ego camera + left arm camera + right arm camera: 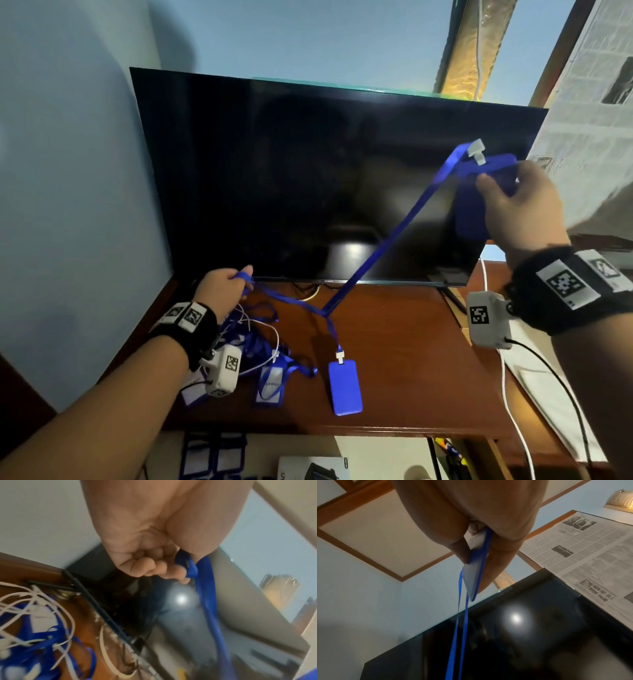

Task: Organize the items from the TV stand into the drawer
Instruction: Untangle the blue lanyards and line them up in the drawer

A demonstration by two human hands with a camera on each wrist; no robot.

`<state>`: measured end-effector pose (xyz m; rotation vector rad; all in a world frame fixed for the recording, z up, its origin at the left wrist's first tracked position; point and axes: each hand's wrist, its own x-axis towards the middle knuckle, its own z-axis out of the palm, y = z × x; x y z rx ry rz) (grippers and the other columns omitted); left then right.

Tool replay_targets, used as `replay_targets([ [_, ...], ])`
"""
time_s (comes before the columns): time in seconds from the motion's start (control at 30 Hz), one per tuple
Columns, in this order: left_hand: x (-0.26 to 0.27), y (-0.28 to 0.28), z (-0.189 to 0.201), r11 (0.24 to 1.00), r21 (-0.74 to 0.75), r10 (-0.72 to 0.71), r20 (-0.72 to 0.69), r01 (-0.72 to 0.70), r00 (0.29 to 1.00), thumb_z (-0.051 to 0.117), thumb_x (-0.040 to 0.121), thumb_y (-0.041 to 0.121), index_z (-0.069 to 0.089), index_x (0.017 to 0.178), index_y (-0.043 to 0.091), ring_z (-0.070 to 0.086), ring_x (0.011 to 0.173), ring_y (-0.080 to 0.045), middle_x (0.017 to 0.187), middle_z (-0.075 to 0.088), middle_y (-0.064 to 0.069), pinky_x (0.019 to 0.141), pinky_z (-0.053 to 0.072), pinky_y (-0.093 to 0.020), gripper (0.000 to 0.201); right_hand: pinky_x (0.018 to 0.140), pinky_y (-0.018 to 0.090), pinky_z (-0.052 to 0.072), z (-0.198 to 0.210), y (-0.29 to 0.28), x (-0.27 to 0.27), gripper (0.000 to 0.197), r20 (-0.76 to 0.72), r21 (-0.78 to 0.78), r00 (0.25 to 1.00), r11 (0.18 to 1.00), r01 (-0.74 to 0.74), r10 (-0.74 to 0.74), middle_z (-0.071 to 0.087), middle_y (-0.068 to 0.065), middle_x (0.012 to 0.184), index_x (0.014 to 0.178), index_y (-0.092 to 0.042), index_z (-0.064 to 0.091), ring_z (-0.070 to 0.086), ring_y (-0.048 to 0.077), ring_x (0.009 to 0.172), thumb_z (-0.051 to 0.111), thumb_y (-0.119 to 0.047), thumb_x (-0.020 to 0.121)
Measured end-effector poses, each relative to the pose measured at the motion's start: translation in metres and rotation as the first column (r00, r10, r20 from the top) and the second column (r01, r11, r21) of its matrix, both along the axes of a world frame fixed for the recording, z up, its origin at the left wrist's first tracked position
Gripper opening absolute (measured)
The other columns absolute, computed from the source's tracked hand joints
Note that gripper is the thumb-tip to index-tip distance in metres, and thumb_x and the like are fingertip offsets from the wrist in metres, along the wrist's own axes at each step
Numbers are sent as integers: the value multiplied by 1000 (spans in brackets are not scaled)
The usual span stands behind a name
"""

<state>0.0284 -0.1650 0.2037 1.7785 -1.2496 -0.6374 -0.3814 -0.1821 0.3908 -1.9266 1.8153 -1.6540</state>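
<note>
My right hand (507, 202) is raised in front of the TV and pinches a blue badge holder (479, 205) between thumb and fingers (489, 566). Its blue lanyard (387, 233) runs taut down to the wooden TV stand (394, 359). My left hand (226, 284) grips a blue lanyard strap (192, 568) low by the TV's left corner. A second blue badge holder (345, 387) lies flat on the stand, its strap tangled with the raised lanyard. More blue badge holders (269, 383) and white cords (263, 329) lie heaped under my left wrist.
A black TV (325, 178) fills the back of the stand. A newspaper-covered panel (589, 120) stands at the right. White cables (510, 394) run down the stand's right side. Below the front edge lie more badge holders (212, 455) and a box (311, 469).
</note>
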Motion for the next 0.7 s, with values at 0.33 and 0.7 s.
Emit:
replay_targets([
  [0.33, -53, -13, 28, 922, -16, -372, -323, 388, 871, 55, 88, -24, 51, 143, 20, 66, 115, -26, 128, 63, -9, 76, 59, -25, 70, 67, 24, 32, 3, 3, 57, 25, -71, -22, 971, 973, -228, 226, 63, 2, 92, 104, -8, 60, 55, 17, 83, 62, -33, 100],
  [0.7, -124, -6, 3, 872, 33, -479, 255, 488, 840, 69, 87, 58, 68, 118, 38, 59, 117, -6, 124, 64, 15, 105, 47, -30, 37, 94, 46, 55, 42, 9, 79, 33, 109, -183, 913, 911, -369, 392, 73, 0, 109, 117, -14, 65, 70, 18, 100, 64, -39, 95],
])
